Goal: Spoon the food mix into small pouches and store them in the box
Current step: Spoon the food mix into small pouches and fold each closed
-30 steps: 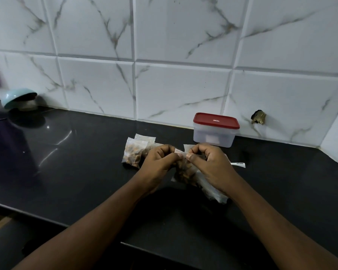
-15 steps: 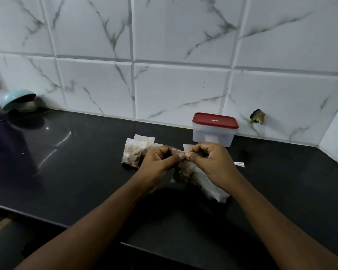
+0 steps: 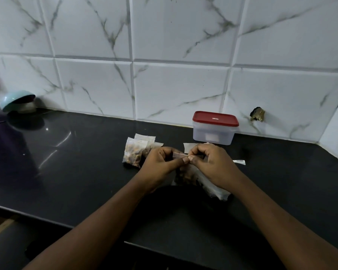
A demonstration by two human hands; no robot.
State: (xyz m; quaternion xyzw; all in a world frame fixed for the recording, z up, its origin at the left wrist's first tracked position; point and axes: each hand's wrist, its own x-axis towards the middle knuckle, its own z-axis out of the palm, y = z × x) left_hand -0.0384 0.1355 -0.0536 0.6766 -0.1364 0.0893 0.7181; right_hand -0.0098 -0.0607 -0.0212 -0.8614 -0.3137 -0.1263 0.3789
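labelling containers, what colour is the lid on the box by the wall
Red, on a translucent box; lid clearest in the head view.

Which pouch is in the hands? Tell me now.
The centre pouch, its top pinched between the left hand and right hand; the other filled pouches lie untouched to its left.

The table [image 3: 76, 172] is a black, glossy slab that runs back to a tiled wall [image 3: 180, 90]. At the back, against the wall, stands a clear box [image 3: 213, 133] with its red lid on. Left of the middle a few filled pouches [image 3: 134, 154] lie overlapping in a small heap. A long bag [image 3: 213, 186] of mix lies slantwise near the middle, and a flat white sheet [image 3: 187, 148] lies just behind it. A thin white strip [image 3: 239, 162] lies to the right. Far left, a teal bowl [image 3: 12, 99] sits tilted by the wall.
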